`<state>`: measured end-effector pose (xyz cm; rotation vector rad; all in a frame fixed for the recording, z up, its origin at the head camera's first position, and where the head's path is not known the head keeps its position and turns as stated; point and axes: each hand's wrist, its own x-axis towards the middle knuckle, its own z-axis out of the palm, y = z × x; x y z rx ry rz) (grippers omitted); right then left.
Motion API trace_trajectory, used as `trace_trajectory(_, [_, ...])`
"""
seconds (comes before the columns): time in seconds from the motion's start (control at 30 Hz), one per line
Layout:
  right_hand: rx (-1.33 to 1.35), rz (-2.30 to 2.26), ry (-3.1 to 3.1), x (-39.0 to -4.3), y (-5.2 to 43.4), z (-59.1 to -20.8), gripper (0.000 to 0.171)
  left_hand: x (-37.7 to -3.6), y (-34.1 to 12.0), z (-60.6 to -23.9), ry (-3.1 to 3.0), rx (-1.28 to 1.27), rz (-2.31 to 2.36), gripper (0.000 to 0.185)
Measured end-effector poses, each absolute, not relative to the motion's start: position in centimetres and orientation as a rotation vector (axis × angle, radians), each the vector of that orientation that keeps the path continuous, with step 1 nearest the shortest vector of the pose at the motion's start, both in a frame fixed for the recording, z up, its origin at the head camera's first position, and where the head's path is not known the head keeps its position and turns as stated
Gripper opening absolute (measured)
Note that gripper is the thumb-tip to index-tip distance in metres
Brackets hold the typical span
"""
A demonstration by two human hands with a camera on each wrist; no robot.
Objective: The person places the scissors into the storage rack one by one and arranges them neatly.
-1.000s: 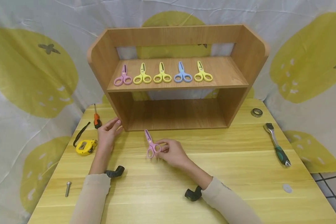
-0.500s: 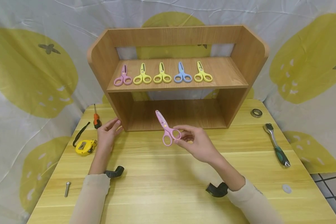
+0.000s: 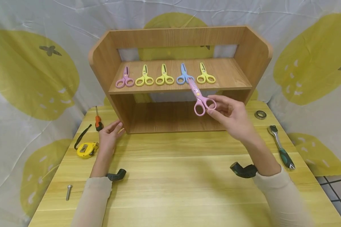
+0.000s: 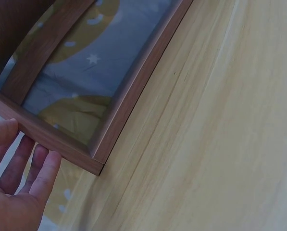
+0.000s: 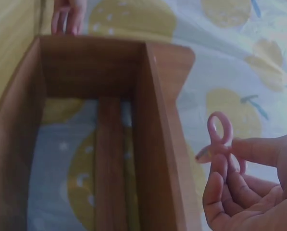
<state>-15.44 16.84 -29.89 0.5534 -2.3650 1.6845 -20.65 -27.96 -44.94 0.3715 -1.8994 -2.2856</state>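
Head view, far left: a screw [image 3: 69,191], a yellow tape measure [image 3: 86,149] and an orange-handled screwdriver [image 3: 98,119] lie on the wooden table [image 3: 170,189].
Left hand: the left hand [image 3: 109,136] rests on the table with fingers straight and relaxed, fingertips at the lower left corner of the wooden shelf unit [image 3: 176,80]; it holds nothing. The left wrist view shows the fingers [image 4: 35,166] just beside that corner [image 4: 97,161].
Shelf row: on the upper board lie, from the left, a pink pair [image 3: 125,78], two yellow pairs [image 3: 144,77] [image 3: 164,76], a blue pair [image 3: 184,75] and another yellow pair [image 3: 206,75], all with blades pointing to the back.
Held scissors: the pink scissors [image 3: 201,99] are in the air in front of the shelf's front edge, blade tip up near the blue pair, loops down.
Right hand: the right hand [image 3: 234,118] pinches one handle loop between thumb and curled fingers; the right wrist view shows a loop [image 5: 220,130] standing above the fingertips [image 5: 215,185].
Handling, as a judgement: small plastic child's scissors, light and stiff, smooth enough to swivel in a pinch; the loops are the safest place to hold.
Far right: a ratchet wrench [image 3: 281,148] and a metal ring [image 3: 260,114] lie on the table.
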Motion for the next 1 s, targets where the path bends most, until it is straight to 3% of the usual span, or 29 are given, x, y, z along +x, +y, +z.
trace_trajectory(0.5, [0.205, 1.541, -2.396, -21.4, 22.5, -26.5, 0.039, -21.4, -28.4, -46.3, -1.861, 0.409, -2.314, 0.043])
trace_trajectory(1.0, [0.048, 1.362, -2.571, -24.5, 22.3, -26.8, 0.047, -21.4, -28.5, -46.2, -1.872, 0.414, -2.332, 0.046])
